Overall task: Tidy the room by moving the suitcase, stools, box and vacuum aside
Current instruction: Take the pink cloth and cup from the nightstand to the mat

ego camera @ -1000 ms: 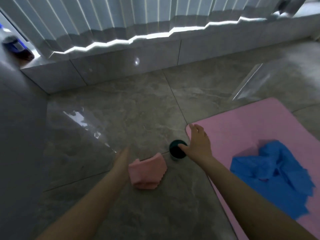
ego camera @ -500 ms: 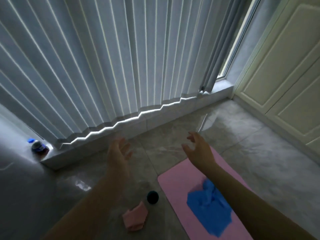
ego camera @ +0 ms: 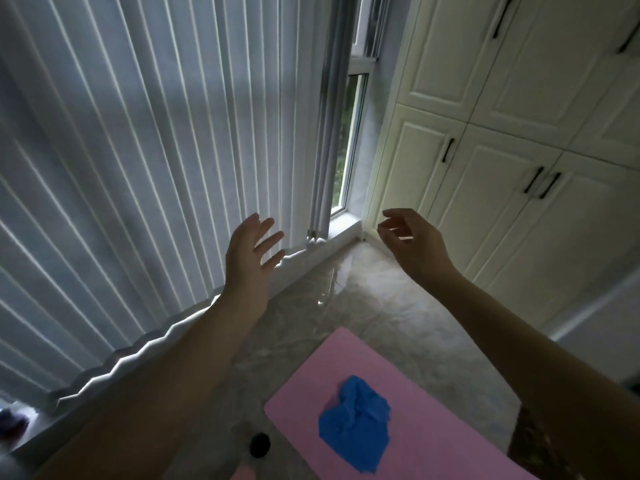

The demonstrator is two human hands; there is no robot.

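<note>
No suitcase, stool, box or vacuum shows in the head view. My left hand (ego camera: 250, 252) is raised in the air in front of the vertical blinds, fingers spread and holding nothing. My right hand (ego camera: 412, 245) is raised too, in front of the window corner and the cupboards, its fingers loosely curled around nothing. Both forearms reach up from the bottom of the frame.
White vertical blinds (ego camera: 145, 174) cover the window on the left; cream cupboards (ego camera: 502, 140) line the right wall. On the grey tiled floor (ego camera: 374, 299) lie a pink mat (ego camera: 433, 427) with a crumpled blue cloth (ego camera: 356, 424), and a small dark cup (ego camera: 259, 445) beside the mat.
My view has swung up from the floor to the window and cupboards. Both hands rose from near the cup and pink cloth into the air, empty.
</note>
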